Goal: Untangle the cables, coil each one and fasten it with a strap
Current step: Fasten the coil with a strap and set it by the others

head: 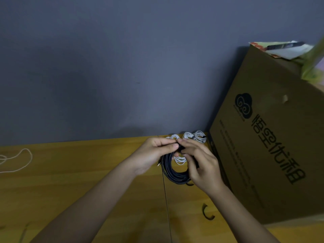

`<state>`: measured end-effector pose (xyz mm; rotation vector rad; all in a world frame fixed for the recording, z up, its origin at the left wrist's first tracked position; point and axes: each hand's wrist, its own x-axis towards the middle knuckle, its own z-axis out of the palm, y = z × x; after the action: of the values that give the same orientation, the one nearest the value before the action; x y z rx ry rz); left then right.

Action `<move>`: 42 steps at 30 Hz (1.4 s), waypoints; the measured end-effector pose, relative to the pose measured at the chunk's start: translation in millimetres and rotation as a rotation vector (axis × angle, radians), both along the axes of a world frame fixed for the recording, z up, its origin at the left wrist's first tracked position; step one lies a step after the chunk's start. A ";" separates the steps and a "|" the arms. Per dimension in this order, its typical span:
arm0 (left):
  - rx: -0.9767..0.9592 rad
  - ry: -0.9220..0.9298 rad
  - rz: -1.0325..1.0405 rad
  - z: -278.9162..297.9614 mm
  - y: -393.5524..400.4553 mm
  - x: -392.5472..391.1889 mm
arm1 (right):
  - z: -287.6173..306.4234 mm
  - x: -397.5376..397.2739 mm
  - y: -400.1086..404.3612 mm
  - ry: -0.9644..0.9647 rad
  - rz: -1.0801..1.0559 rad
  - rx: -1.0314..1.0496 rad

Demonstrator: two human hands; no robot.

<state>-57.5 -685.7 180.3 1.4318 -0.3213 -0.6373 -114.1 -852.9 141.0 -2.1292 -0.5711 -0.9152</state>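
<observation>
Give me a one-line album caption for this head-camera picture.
Both hands, left and right, fasten a coiled black cable above a wooden table.

Coiled cables (194,136) on table (87,172), box (266,137) right.

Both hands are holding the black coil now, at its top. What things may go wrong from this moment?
1. The black coil hangs from the left hand and right hand, pinched only at its top; if the fingers slip, the loops may spring open.
2. A small white coil sits just behind the black loops and might get caught in them.
3. A loose black strap lies near the table's front edge; a forearm could knock it off.
</observation>
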 end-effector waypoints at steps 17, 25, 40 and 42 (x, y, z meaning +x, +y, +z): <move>0.102 -0.100 0.106 -4.9 -7.8 -6.0 | 27.3 6.6 1.0 0.278 -0.079 0.217; 0.078 -0.064 0.159 -0.8 -7.4 -3.3 | 32.8 9.0 -3.4 0.268 -0.126 0.232; 0.112 -0.153 0.195 9.5 -6.3 3.5 | 37.9 9.2 -11.5 0.069 -0.107 -0.250; 0.106 -0.162 0.193 12.5 -5.5 3.5 | 40.8 7.7 -10.0 0.021 -0.097 -0.235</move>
<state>-54.0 -691.2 192.9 1.5984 -0.2752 -0.3864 -106.5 -862.9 181.8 -2.3922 -0.5938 -0.9155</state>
